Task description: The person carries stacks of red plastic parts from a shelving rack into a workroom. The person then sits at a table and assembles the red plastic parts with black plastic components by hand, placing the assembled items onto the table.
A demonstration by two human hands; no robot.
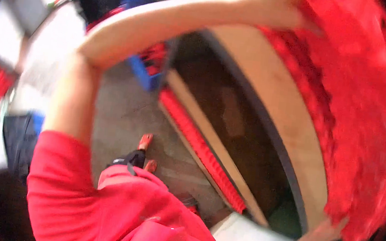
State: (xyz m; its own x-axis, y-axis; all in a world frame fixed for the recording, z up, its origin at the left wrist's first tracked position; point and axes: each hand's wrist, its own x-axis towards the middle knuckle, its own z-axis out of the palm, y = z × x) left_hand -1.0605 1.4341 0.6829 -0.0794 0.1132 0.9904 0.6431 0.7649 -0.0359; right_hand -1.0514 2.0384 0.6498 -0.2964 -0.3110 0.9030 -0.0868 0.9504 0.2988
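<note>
A wide piece of red cloth [354, 82] spreads over the right side of the view, along a pale wooden table edge [262, 57]. My left arm bends up and across the top, and my left hand [279, 9] touches the cloth's far part; its fingers are smeared by motion and partly cut off by the frame. Low on the right, my right hand [330, 231] has its fingers closed on the cloth's near edge, where a corner hangs down beside it.
Under the table edge is a dark shelf space [228, 105]. A strip of red material [204, 150] lies along a lower board. Blue crates [148, 75] with red pieces stand on the grey floor [124, 98]. A black bag-like thing [19, 141] is at far left.
</note>
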